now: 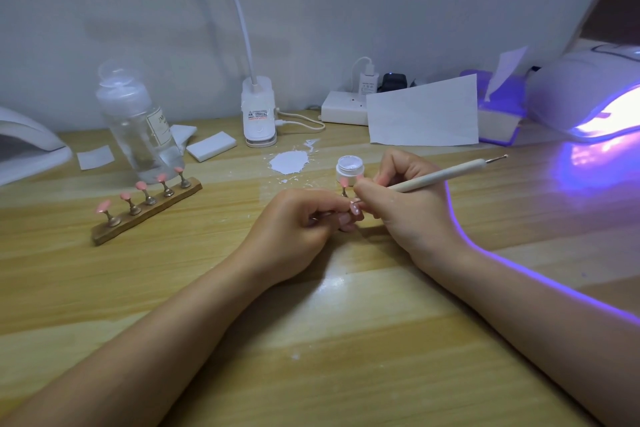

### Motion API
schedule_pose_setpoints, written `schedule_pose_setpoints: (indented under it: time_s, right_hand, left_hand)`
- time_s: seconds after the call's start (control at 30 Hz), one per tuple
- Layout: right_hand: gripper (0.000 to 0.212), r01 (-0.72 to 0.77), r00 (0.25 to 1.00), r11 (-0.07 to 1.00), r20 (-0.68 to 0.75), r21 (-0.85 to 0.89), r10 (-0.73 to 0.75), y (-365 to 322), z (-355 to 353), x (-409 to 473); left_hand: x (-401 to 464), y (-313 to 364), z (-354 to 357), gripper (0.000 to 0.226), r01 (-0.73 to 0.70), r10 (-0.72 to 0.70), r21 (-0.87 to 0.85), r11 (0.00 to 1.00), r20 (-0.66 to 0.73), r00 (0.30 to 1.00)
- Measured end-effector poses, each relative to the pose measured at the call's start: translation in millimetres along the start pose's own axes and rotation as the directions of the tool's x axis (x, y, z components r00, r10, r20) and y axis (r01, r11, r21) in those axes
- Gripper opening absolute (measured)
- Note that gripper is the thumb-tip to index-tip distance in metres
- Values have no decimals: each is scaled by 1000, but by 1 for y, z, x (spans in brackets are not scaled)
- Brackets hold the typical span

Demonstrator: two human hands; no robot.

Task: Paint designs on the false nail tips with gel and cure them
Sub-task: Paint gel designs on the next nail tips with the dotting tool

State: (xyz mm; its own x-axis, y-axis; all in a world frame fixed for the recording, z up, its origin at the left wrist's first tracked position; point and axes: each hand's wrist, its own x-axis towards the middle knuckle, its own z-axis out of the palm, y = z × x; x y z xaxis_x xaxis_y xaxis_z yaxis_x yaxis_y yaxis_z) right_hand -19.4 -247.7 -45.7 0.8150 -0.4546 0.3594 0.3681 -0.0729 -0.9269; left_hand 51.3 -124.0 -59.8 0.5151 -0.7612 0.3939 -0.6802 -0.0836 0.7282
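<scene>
At the table's middle my left hand (298, 222) pinches a small stand with a pink nail tip (354, 209) that carries white dots. My right hand (398, 198) grips a cream dotting pen (446, 175), its working end touching that nail tip. Just behind my fingers stand a small open jar of white gel (349, 168) and another pink tip on a stand (344, 185). To the left, a wooden holder (145, 215) carries several pink nail tips on brass stands. A curing lamp (588, 94) glows violet at the far right.
A clear bottle (138, 128) stands behind the holder, with white pads (211, 146) beside it. A white paint smear (289, 161) lies on the wooden table (346, 340). A desk lamp base (258, 114), power strip (343, 107), paper sheet (422, 114) and second lamp (27, 146) line the back.
</scene>
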Motion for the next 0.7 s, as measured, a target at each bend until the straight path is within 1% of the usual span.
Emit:
schedule_pose_setpoints:
  time_s: [0.2,0.3,0.37,0.5,0.6,0.7]
  right_hand:
    - [39,6,1000,1000,-7,-17,-6,1,-2,-1]
    - [40,19,998,1000,-57,-7,-19,2,-2,0]
    - [41,52,993,999,-103,9,-51,2,-1,-1]
    - [40,121,963,990,-234,-68,-134,0,-2,0]
    - [39,101,953,995,-286,-21,-103,-1,-4,2]
    - [39,69,945,997,-320,-20,-72,0,-5,3]
  left_hand:
    - [0,3,-1,21,1,-1,2,1000,-10,1000]
    - [0,5,0,21,18,-19,-27,999,-25,1000]
    - [-1,7,1,22,33,-36,-61,998,-43,998]
    - [0,10,1,27,45,-62,-151,988,-110,992]
    - [0,11,0,23,32,-70,-208,978,-181,981]
    - [1,11,-2,15,61,-143,-282,957,-281,949]
